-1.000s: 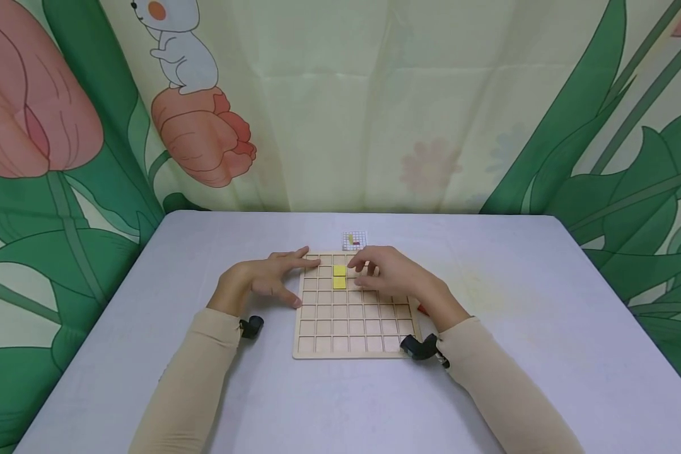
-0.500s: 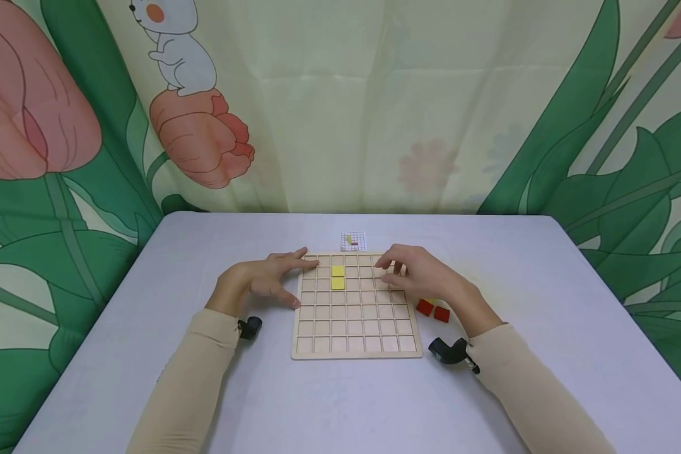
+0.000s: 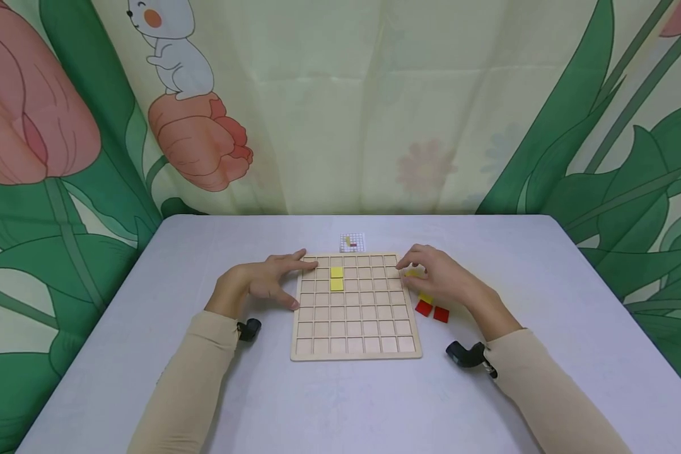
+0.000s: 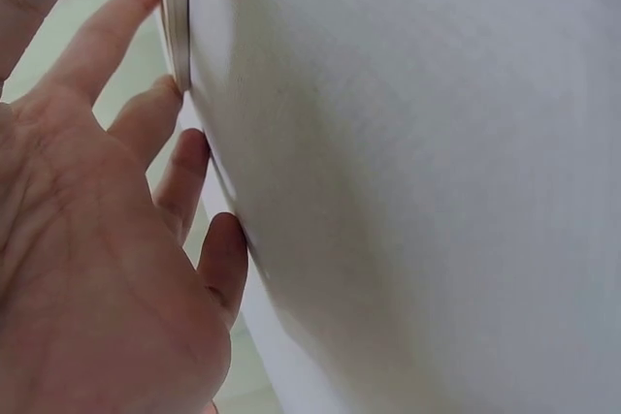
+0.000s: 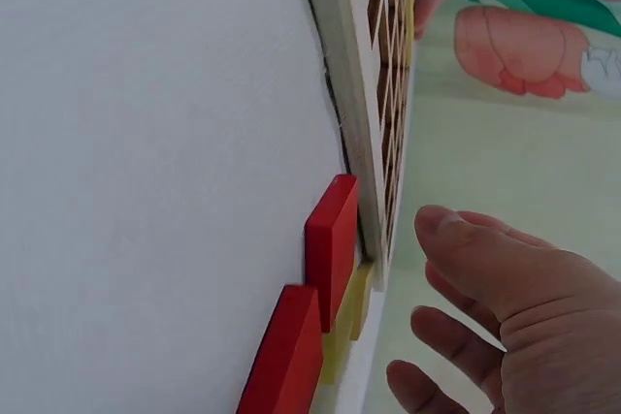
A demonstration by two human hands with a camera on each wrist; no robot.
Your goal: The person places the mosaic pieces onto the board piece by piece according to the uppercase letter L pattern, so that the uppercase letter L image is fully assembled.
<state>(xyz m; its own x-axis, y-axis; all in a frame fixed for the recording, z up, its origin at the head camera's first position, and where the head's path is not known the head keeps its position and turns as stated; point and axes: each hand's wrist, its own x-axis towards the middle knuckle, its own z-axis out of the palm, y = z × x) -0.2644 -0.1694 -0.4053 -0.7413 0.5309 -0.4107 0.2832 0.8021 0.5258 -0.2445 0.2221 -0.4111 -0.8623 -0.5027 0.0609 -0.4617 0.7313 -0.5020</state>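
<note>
A wooden grid board [image 3: 355, 330] lies on the table with two yellow square tiles [image 3: 337, 284] in adjoining cells near its upper left. My left hand [image 3: 267, 279] rests at the board's left edge, fingers spread and fairly straight; the left wrist view shows fingertips [image 4: 167, 94] touching the board's side. Beyond the right edge, my right hand [image 3: 439, 274] hovers with loosely bent fingers. Nothing is between its thumb and fingers in the right wrist view. Beneath it lie yellow tiles [image 3: 425, 297], partly hidden, and two red tiles [image 3: 441, 314], seen close in the right wrist view [image 5: 332, 244].
A small printed card [image 3: 352, 242] with a coloured grid pattern lies just behind the board. The white table [image 3: 340, 410] reaches back to a curtain [image 3: 340, 126] printed with flowers and leaves. Each wrist wears a small black camera [image 3: 466, 355].
My right hand has moved right from beside the yellow tiles on the board to above the loose tiles, uncovering the red ones. My left hand has stayed at the board's edge.
</note>
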